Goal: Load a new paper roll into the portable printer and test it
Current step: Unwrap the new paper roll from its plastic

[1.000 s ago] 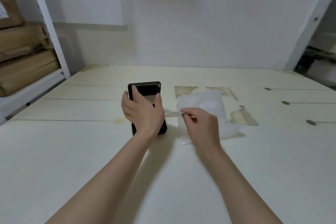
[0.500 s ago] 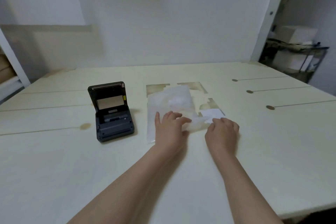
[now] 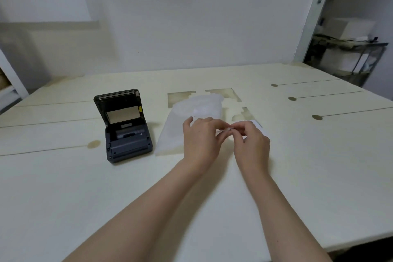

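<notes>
The black portable printer (image 3: 125,127) stands on the table to the left with its lid tilted up and its paper bay showing. To its right lies a translucent white plastic bag (image 3: 191,119) with a pale lump inside that may be the paper roll. My left hand (image 3: 202,136) and my right hand (image 3: 251,140) meet over the bag's near right part, fingertips pinching a thin strip of the bag between them. A white paper slip (image 3: 258,125) peeks out behind my right hand.
The cream table (image 3: 63,176) has grooves, round knots and darker cut-out patches near the bag. Its right edge drops off at the lower right. A metal shelf with boxes (image 3: 348,53) stands beyond the back right corner. A white rack post rises at the far left.
My left hand let go of the printer, whose lid now stands up, and moved right to the bag. Both hands have come together and now pinch the bag. The view swung right.
</notes>
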`<control>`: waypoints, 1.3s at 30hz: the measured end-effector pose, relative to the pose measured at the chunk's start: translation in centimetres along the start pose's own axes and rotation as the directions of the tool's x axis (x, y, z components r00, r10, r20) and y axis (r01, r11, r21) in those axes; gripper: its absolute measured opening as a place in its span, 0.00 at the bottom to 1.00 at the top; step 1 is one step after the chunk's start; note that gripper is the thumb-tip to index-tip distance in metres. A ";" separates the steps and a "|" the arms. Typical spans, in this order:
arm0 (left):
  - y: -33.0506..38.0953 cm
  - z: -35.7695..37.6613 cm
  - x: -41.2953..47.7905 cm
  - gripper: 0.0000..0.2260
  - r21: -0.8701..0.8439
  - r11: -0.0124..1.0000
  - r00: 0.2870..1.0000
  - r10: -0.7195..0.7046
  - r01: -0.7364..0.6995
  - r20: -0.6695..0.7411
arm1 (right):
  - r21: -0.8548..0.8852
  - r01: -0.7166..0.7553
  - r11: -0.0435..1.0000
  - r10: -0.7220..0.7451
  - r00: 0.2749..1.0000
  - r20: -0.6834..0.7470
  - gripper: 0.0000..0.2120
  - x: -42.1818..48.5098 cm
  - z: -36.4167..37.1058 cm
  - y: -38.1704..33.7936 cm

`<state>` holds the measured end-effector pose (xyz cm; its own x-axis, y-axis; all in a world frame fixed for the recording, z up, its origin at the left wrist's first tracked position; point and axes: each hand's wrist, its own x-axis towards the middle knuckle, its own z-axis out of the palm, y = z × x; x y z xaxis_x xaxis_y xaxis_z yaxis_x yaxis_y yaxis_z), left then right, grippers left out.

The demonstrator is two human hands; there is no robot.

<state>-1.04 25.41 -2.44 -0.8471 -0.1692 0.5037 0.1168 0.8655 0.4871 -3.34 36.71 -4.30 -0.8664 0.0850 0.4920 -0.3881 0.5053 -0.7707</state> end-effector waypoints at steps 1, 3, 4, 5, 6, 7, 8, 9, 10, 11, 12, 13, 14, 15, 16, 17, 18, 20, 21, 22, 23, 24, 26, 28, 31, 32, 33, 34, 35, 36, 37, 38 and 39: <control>0.3 0.1 0.1 0.11 0.010 1.000 1.000 0.001 -0.001 -0.005 | -0.011 0.002 1.000 -0.002 1.000 -0.011 0.05 0.0 -0.1 0.1; 0.6 0.1 0.3 0.12 0.066 0.998 1.000 0.001 0.000 -0.013 | -0.050 -0.002 0.999 0.001 1.000 -0.028 0.06 0.1 -0.1 0.3; 0.7 0.1 0.2 0.11 0.101 0.995 1.000 0.003 -0.001 -0.015 | -0.077 -0.009 0.997 0.005 0.999 -0.046 0.05 0.1 -0.1 0.4; 0.7 0.1 0.1 0.11 0.128 0.992 1.000 0.005 -0.002 -0.021 | -0.102 -0.026 0.994 0.018 0.997 -0.075 0.05 0.2 -0.1 0.5; 0.5 -0.1 0.0 0.10 0.145 0.989 1.000 0.002 0.003 -0.031 | -0.122 -0.058 0.991 0.044 0.993 -0.111 0.05 0.3 -0.1 0.6; 0.2 -0.3 -0.1 0.10 0.153 0.988 0.999 -0.013 0.019 -0.039 | -0.137 -0.100 0.986 0.079 0.985 -0.151 0.04 0.5 -0.2 0.7; -0.3 -0.6 -0.4 0.10 0.155 0.987 0.998 -0.039 0.045 -0.041 | -0.147 -0.145 0.979 0.116 0.976 -0.187 0.03 0.7 -0.4 0.8; -0.7 -1.0 -0.6 0.09 0.155 0.985 0.997 -0.069 0.075 -0.040 | -0.152 -0.184 0.971 0.151 0.966 -0.208 0.02 0.9 -0.5 1.0; -1.3 -1.4 -0.9 0.09 0.159 0.981 0.994 -0.102 0.107 -0.039 | -0.155 -0.214 0.964 0.178 0.960 -0.217 0.03 1.0 -0.7 1.1; -1.7 -1.9 -1.2 0.09 0.169 0.975 0.990 -0.138 0.143 -0.040 | -0.157 -0.234 0.959 0.198 0.956 -0.218 0.03 1.1 -0.8 1.3; -2.1 -2.3 -1.4 0.09 0.186 0.966 0.983 -0.176 0.181 -0.044 | -0.163 -0.248 0.955 0.211 0.953 -0.216 0.04 1.1 -0.8 1.3; -2.4 -2.8 -1.6 0.10 0.203 0.954 0.975 -0.217 0.223 -0.051 | -0.172 -0.258 0.951 0.220 0.952 -0.212 0.04 1.1 -0.8 1.3; -2.7 -3.1 -1.8 0.10 0.215 0.940 0.964 -0.258 0.265 -0.061 | -0.183 -0.260 0.948 0.222 0.953 -0.206 0.04 1.0 -0.7 1.3; -2.9 -3.5 -1.9 0.11 0.225 0.926 0.953 -0.295 0.304 -0.073 | -0.197 -0.256 0.947 0.217 0.956 -0.199 0.04 0.9 -0.6 1.2; -3.1 -3.7 -2.1 0.11 0.233 0.912 0.941 -0.327 0.338 -0.085 | -0.211 -0.251 0.945 0.211 0.958 -0.194 0.04 0.8 -0.5 1.1; -3.3 -4.0 -2.3 0.12 0.235 0.900 0.930 -0.355 0.368 -0.097 | -0.221 -0.252 0.942 0.210 0.958 -0.194 0.04 0.7 -0.5 1.1; -3.5 -4.2 -2.4 0.12 0.231 0.888 0.918 -0.381 0.397 -0.111 | -0.225 -0.258 0.940 0.215 0.956 -0.200 0.04 0.7 -0.5 1.2; -3.7 -4.4 -2.5 0.13 0.227 0.862 0.891 -0.432 0.453 -0.140 | -0.224 -0.275 0.935 0.229 0.950 -0.213 0.04 0.6 -0.5 1.3; -3.7 -4.5 -2.6 0.13 0.230 0.846 0.876 -0.457 0.481 -0.151 | -0.224 -0.281 0.933 0.234 0.948 -0.214 0.05 0.5 -0.5 1.3; -3.6 -4.5 -2.5 0.14 0.228 0.832 0.862 -0.481 0.506 -0.158 | -0.225 -0.283 0.932 0.236 0.948 -0.214 0.05 0.5 -0.5 1.3; -3.4 -4.5 -2.4 0.14 0.221 0.822 0.851 -0.500 0.525 -0.161 | -0.226 -0.281 0.933 0.234 0.948 -0.216 0.05 0.5 -0.4 1.4; -3.1 -4.4 -2.3 0.13 0.206 0.819 0.844 -0.513 0.536 -0.159 | -0.224 -0.279 0.934 0.231 0.948 -0.221 0.05 0.5 -0.3 1.4; -2.7 -4.5 -2.1 0.12 0.163 0.825 0.840 -0.524 0.542 -0.139 | -0.200 -0.272 0.941 0.223 0.946 -0.236 0.06 0.6 -0.3 1.3; -2.7 -4.6 -1.8 0.13 0.104 0.841 0.846 -0.521 0.531 -0.115 | -0.167 -0.223 0.960 0.172 0.946 -0.275 0.09 0.8 -0.6 1.0; -3.2 -4.8 -0.5 0.16 0.008 0.883 0.879 -0.467 0.470 -0.096 | -0.118 -0.056 0.991 0.011 0.936 -0.351 0.13 1.3 -0.7 -0.7; -3.5 -4.7 0.1 0.17 -0.005 0.902 0.898 -0.431 0.432 -0.085 | -0.111 -0.010 0.994 -0.027 0.944 -0.328 0.13 1.7 -0.5 -1.5; -3.7 -4.4 0.7 0.18 0.003 0.920 0.918 -0.391 0.392 -0.066 | -0.115 0.020 0.993 -0.050 0.963 -0.266 0.13 2.2 -0.2 -2.2; -3.9 -4.1 1.4 0.20 0.024 0.934 0.934 -0.357 0.357 -0.034 | -0.137 0.031 0.990 -0.054 0.985 -0.166 0.14 2.9 0.3 -2.8; -4.1 -3.7 2.1 0.22 0.042 0.941 0.941 -0.337 0.336 0.009 | -0.179 0.027 0.984 -0.035 0.998 -0.043 0.15 3.6 0.8 -3.3; -4.3 -3.3 2.7 0.25 0.054 0.941 0.939 -0.337 0.334 0.060 | -0.231 0.012 0.973 0.007 0.997 0.082 0.18 4.5 1.4 -3.7; -4.5 -2.9 3.4 0.27 0.063 0.935 0.929 -0.354 0.348 0.112 | -0.276 -0.009 0.961 0.063 0.980 0.188 0.22 5.3 1.9 -3.9; -4.7 -2.5 4.0 0.29 0.074 0.925 0.912 -0.379 0.372 0.158 | -0.303 -0.033 0.953 0.116 0.958 0.261 0.25 6.0 2.5 -4.1; -4.9 -2.2 4.5 0.32 0.090 0.912 0.891 -0.410 0.400 0.193 | -0.316 -0.053 0.947 0.155 0.940 0.305 0.28 6.5 3.1 -4.0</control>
<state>-4.33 19.41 -0.97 -0.9029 -0.4151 0.1117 -0.2792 0.7639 0.5819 -8.40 32.61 0.80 -0.9701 -0.1041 0.2193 -0.2220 0.7458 -0.6281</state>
